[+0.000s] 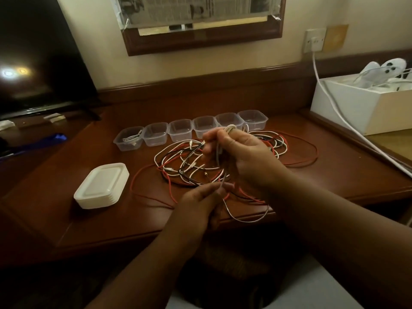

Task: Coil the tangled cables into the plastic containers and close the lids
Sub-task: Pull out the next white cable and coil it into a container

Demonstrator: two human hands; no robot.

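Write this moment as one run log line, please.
right hand: winding white cable | left hand: feeding it | leftmost container: cable inside | lids: stacked

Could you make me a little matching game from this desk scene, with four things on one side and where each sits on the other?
Things:
1. stack of white plastic lids
2. leftmost clear plastic container
3. tangle of red, white and black cables
4. open white box

Places or states:
A. desk's far right
B. holds a coiled white cable
C. left of the tangle
D. spread over the desk's middle

Pairs: 1-C, 2-B, 3-D, 4-A
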